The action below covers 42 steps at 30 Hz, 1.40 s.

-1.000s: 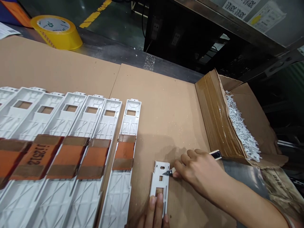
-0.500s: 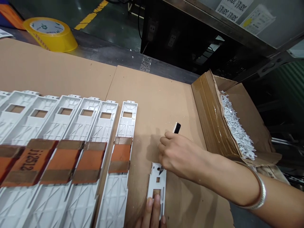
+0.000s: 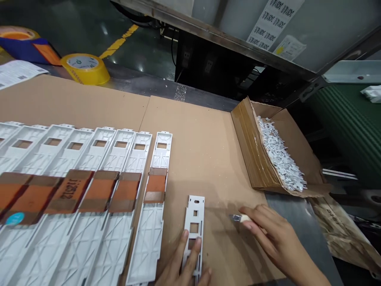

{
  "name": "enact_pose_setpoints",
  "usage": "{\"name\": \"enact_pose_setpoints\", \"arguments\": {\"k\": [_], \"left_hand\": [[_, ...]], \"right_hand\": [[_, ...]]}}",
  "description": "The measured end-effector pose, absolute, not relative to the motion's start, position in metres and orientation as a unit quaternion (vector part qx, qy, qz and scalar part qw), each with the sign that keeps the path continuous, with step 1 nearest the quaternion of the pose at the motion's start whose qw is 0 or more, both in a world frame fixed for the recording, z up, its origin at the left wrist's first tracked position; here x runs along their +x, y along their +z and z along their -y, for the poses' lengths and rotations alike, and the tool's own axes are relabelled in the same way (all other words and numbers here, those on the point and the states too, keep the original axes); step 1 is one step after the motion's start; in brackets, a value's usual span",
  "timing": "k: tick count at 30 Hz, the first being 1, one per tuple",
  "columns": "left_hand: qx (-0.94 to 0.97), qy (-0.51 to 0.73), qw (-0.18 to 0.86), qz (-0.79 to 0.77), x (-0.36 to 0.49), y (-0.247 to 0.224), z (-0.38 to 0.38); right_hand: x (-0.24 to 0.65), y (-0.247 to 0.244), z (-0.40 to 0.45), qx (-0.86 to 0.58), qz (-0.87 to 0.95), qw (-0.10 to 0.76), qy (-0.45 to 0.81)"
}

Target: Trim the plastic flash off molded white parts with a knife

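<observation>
A narrow white plastic strip [image 3: 195, 216] with square and round cut-outs lies on the cardboard sheet. My left hand [image 3: 181, 264] holds its near part at the bottom edge, two fingers stretched over the top and the thumb at its right side. To the right, apart from the strip, my right hand [image 3: 272, 234] is closed round a craft knife [image 3: 241, 218] with a pale handle. The blade points left, above the cardboard. Left of the strip lies a longer white plastic panel [image 3: 145, 238] with an orange and brown patch across it.
Several similar white panels [image 3: 80, 242] lie side by side on the left. An open cardboard box [image 3: 242, 147] of small white pieces stands at the right. At the back left is a roll of yellow tape [image 3: 97, 73]. A green conveyor belt [image 3: 345, 119] runs at the far right.
My right hand has moved off the strip to the right and down, carrying the knife. My left hand stays on the strip, its fingers further apart. The camera view has shifted.
</observation>
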<state>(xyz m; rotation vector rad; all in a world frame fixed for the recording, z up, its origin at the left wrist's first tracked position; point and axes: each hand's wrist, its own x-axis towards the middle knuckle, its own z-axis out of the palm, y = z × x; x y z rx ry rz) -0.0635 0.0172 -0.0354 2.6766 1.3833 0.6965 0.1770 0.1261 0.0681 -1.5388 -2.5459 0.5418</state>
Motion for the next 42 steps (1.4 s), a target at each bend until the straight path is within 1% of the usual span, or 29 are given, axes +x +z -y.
{"name": "enact_pose_setpoints", "arguments": {"k": [2,6,11,13,15,18,22,26,32,39,42], "left_hand": [[0.890,0.215,0.028,-0.402,-0.071,-0.030,-0.025],[0.906,0.226,0.040,-0.356,-0.076,-0.019,-0.041],[0.931,0.180,0.021,-0.315,-0.073,0.000,-0.048],[0.931,0.181,0.001,-0.316,-0.073,0.001,-0.046],[0.919,0.215,-0.019,-0.330,-0.073,-0.005,-0.041],[0.899,0.267,-0.033,-0.346,-0.071,-0.017,-0.036],[0.900,0.243,-0.026,-0.360,-0.071,-0.025,-0.035],[0.902,0.230,-0.028,-0.364,-0.073,-0.027,-0.035],[0.909,0.196,-0.033,-0.366,-0.075,-0.034,-0.033],[0.904,0.196,-0.043,-0.378,-0.073,-0.034,-0.035],[0.900,0.201,-0.029,-0.385,-0.071,-0.033,-0.033]], "right_hand": [[0.194,0.064,-0.101,-0.544,0.807,0.101,0.208],[0.222,0.066,-0.061,-0.583,0.773,0.177,0.174],[0.217,0.063,-0.033,-0.598,0.763,0.199,0.143],[0.198,0.051,-0.032,-0.592,0.770,0.189,0.145],[0.174,0.037,-0.038,-0.592,0.777,0.166,0.136],[0.142,0.020,-0.055,-0.609,0.780,0.121,0.073],[0.121,0.013,-0.078,-0.625,0.777,0.075,0.002],[0.118,0.016,-0.091,-0.611,0.789,0.054,0.002],[0.115,0.018,-0.097,-0.596,0.802,0.046,0.017],[0.117,0.019,-0.097,-0.588,0.807,0.031,0.035],[0.118,0.018,-0.096,-0.585,0.810,0.011,0.039]]}}
